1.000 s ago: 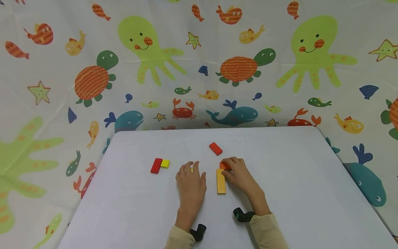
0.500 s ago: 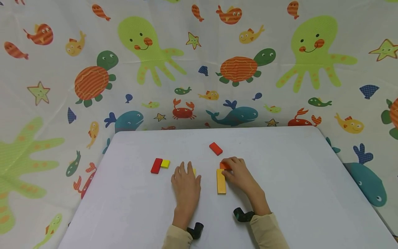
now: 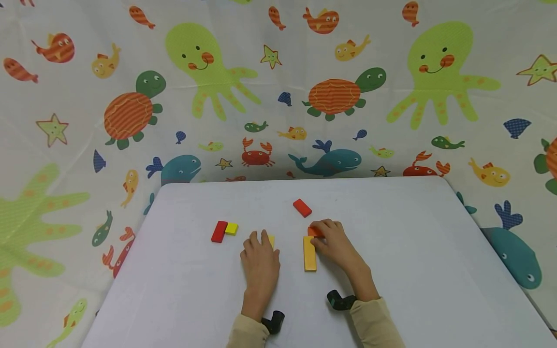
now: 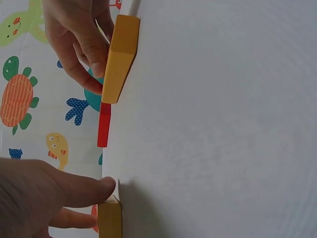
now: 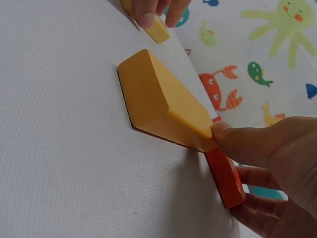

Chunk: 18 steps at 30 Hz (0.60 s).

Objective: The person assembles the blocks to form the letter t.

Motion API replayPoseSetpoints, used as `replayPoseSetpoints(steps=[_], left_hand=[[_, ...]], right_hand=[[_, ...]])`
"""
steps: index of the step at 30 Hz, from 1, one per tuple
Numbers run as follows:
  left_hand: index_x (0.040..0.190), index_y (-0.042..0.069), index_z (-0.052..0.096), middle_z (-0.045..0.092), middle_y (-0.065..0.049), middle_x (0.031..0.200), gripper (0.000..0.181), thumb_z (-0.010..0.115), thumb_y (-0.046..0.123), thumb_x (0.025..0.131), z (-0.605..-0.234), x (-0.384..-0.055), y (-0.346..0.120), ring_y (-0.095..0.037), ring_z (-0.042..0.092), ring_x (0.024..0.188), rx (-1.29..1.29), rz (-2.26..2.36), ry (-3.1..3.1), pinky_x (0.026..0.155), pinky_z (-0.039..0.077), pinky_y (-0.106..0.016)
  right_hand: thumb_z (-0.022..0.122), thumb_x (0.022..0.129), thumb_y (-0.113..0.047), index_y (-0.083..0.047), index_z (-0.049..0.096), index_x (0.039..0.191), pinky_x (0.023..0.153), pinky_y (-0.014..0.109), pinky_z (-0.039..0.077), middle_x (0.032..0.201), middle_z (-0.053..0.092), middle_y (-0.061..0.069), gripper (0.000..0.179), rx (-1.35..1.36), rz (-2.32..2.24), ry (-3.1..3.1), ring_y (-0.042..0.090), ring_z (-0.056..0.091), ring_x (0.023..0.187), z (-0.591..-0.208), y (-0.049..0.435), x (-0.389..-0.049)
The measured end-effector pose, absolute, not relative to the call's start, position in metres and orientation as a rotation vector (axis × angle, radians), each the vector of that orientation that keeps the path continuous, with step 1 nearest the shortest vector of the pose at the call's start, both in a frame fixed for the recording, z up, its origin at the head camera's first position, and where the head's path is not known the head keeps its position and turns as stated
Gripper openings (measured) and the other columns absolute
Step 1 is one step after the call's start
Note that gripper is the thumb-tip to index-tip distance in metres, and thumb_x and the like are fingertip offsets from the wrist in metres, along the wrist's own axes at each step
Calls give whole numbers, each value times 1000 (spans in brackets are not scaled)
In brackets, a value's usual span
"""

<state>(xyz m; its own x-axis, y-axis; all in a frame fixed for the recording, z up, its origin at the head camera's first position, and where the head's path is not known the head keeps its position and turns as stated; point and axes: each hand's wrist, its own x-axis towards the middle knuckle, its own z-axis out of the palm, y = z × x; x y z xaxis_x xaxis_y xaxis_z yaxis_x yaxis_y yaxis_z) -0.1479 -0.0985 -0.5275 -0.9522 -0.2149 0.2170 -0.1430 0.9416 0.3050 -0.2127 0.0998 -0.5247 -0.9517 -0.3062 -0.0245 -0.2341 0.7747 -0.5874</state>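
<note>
My left hand bends over a yellow block, thumb on one side and fingers on the other. Most of that block hides beneath the hand. To the right, my right hand holds an orange-red block, its fingers behind it and its thumb at the corner where it meets a long yellow-orange block. These two blocks lie end to side, making a corner, with the long one pointing toward me. The left wrist view shows the yellow block under my left thumb.
Beyond the right hand lies a loose red block. At left, a red block lies against a small bright yellow block. All are on a white table, with a sea-animal cloth hanging behind it.
My left hand has shifted a little left and back toward me, uncovering more of the yellow block beside its index finger. The right hand and the other blocks have stayed put.
</note>
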Motion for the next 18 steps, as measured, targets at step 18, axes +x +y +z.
replayPoseSetpoints(steps=[18], left_hand=[[140,-8,58,57,-25,122,62,83,14,88,-526,-147,-96,-37,57,106,305,-498,-2863,83,56,-46]], right_hand=[[75,97,-20,-12,62,139,110,54,51,141,59,14,45,-421,-927,2843,39,45,138,-525,100,-213]])
